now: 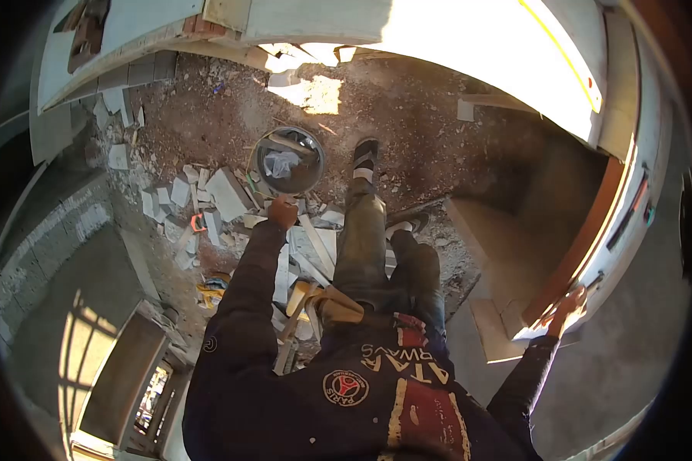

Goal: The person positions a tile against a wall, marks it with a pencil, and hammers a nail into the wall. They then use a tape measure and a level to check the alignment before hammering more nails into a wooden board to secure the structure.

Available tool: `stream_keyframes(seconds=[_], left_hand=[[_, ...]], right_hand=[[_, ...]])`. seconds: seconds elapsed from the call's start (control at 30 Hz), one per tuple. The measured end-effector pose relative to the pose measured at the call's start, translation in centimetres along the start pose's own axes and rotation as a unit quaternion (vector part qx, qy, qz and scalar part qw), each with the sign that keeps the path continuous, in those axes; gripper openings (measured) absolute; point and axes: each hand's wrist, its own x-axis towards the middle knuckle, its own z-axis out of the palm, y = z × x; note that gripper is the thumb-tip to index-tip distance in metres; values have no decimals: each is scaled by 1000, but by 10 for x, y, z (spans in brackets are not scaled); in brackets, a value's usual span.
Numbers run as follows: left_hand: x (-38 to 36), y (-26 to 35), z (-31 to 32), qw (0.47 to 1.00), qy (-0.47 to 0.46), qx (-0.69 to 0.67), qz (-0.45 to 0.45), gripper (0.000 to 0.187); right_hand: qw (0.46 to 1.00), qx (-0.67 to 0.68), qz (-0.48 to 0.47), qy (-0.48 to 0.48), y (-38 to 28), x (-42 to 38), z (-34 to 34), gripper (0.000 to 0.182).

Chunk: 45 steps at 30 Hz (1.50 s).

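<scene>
My left hand is closed into a fist, hanging just below a round metal basin in the view and over the rubble. Whether anything is inside the fist is hidden. A crumpled clear plastic bag and a strip of wood lie in the basin. Out to the right, my right hand is at the near end of a long bench with a reddish-brown wooden side. Its fingers look curled at the bench edge; glare hides what they grip.
Broken pale blocks and wood offcuts cover the ground on the left, with an orange-handled tool among them. A yellow tool lies nearer. A board stands beside the bench. Bright sheets span the far side.
</scene>
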Motion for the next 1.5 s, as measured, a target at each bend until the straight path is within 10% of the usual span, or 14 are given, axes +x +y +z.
stream_keyframes(seconds=[0.17,0.27,0.43,0.57,0.63,0.73,1.17,1.33,1.37,1.4,1.43,1.47,1.5], left_hand=[[75,-56,94,990,71,-66,-106,24],[150,-91,159,965,116,-201,-121,25],[226,-122,203,977,189,-50,-82,23],[277,-172,265,969,212,6,-124,26],[282,-146,248,941,190,32,-278,33],[347,-262,349,893,307,144,-297,40],[282,-117,201,934,55,60,-347,28],[202,-77,136,964,-8,100,-248,51],[191,-111,155,983,125,73,-115,33],[188,-159,162,917,46,374,127,12],[194,-213,188,870,230,362,243,12],[176,-190,158,862,193,350,311,9],[157,-169,121,810,77,411,412,11]], right_hand=[[990,-33,126,45,5,29,-14,60],[912,284,296,-3,-31,35,-35,66],[874,423,210,-112,40,75,-48,65],[892,381,244,-14,-2,52,-69,63],[894,372,249,1,-10,52,-72,63],[896,365,251,18,-20,51,-73,62],[876,396,270,55,-15,31,-61,58],[938,209,270,59,-98,16,-52,59],[936,128,325,35,-154,7,-70,60],[919,221,327,18,-69,25,-29,55],[890,311,334,1,12,44,9,51],[813,524,253,-11,70,27,52,44],[957,235,157,71,-37,-6,-14,38]])
